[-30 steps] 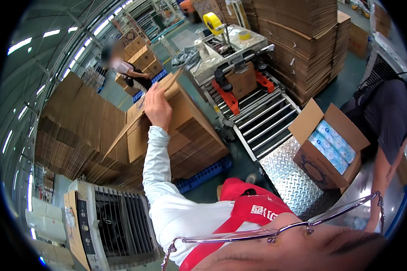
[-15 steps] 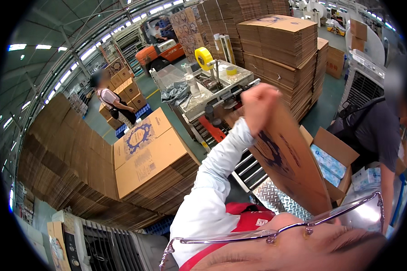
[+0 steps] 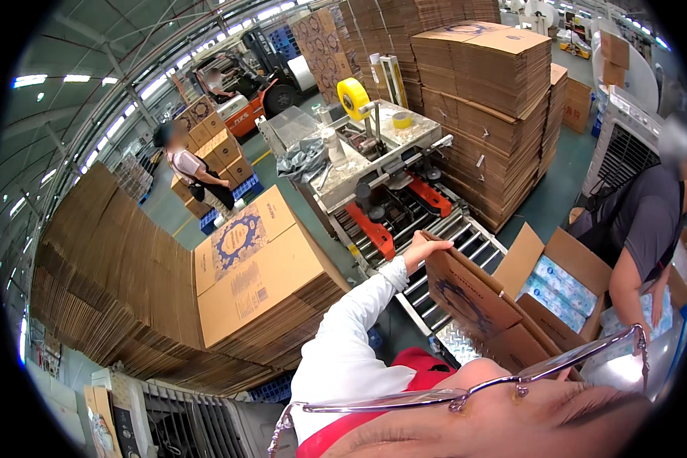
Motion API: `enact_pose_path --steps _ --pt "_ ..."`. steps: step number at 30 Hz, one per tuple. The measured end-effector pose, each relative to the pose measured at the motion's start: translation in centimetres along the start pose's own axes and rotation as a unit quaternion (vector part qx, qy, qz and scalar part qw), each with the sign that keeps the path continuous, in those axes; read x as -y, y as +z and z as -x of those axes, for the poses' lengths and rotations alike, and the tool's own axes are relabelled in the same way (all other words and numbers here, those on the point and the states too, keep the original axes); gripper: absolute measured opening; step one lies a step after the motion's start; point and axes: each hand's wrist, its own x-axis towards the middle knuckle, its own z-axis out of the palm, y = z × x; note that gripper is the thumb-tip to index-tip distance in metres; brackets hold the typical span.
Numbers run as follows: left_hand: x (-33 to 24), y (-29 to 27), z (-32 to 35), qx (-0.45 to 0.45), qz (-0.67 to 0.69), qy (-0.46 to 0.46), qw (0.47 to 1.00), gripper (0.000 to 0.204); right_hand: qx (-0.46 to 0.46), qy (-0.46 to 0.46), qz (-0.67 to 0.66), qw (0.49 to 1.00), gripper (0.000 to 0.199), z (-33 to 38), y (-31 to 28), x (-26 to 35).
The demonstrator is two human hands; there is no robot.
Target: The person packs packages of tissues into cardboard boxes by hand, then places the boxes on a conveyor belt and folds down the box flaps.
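Near four o'clock from the picture's middle, the left hand point(image 3: 424, 248) is clenched over the top corner of a flattened cardboard box point(image 3: 473, 301), apparently lifting it off its stock to bring it over the roller conveyor point(image 3: 446, 240). The box stands tilted on edge, its long axis running from about ten o'clock down to four o'clock, printed face toward the stack of flat cartons point(image 3: 259, 282). The right hand is out of view.
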Motion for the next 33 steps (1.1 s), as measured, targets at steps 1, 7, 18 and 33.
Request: enact_pose_path --steps 1,7,18,33 --pt "0.2 0.1 0.2 -0.029 0.01 0.021 0.999 0.099 0.017 0.023 0.005 1.0 0.049 -0.2 0.5 0.0" --pt "-8.7 2.7 3.7 0.064 -0.372 0.12 0.918 0.121 0.053 0.113 0.014 0.992 0.054 -2.7 -1.1 -0.1" --pt "-2.6 18.7 15.0 0.494 -0.428 0.141 0.744 0.088 0.226 0.208 0.08 0.948 0.073 -8.4 -0.6 5.4" --pt "5.2 27.5 11.0 0.437 -0.504 0.331 0.667 0.082 0.325 0.308 0.162 0.879 0.07 -11.7 -1.0 7.9"
